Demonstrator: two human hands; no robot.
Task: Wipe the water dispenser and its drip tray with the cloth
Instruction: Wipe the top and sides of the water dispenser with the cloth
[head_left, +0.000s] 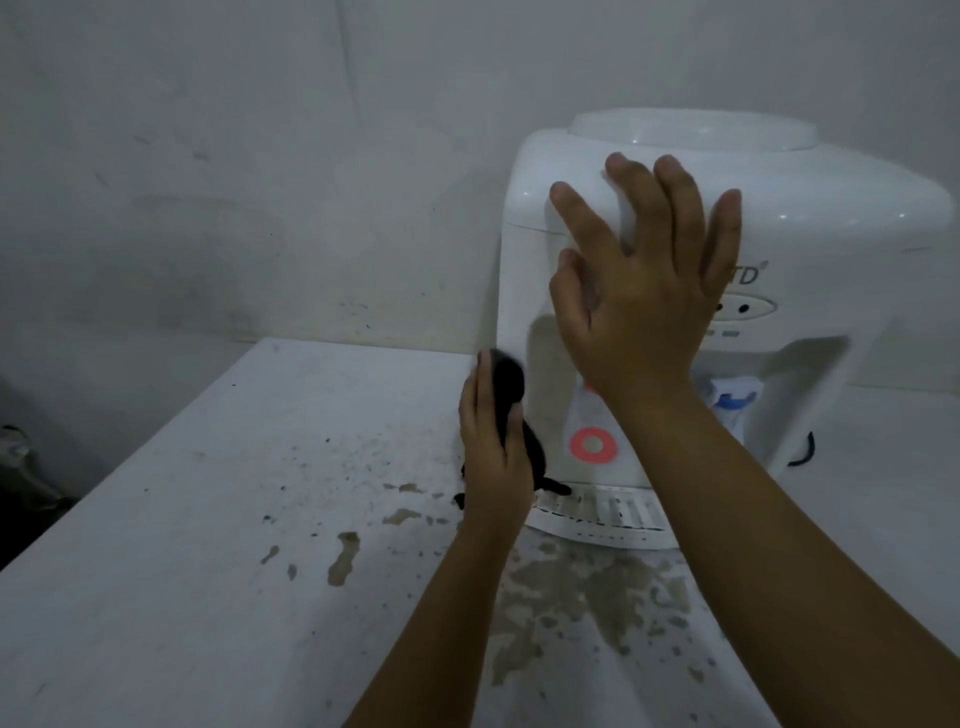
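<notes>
A white tabletop water dispenser stands at the right on a white table. Its slotted white drip tray juts out at the bottom front. My left hand holds a dark cloth against the dispenser's lower left side, and the cloth hangs down toward the tray. My right hand hovers in front of the dispenser's upper front with fingers spread and straight; I cannot tell if it touches. A blue tap shows in the recess, and a red ring mark sits on the front panel.
The table surface has brownish stains and specks in front of the dispenser. A dark cord curls behind the dispenser's right side. A pale wall rises close behind the table. The table's left edge drops into darkness.
</notes>
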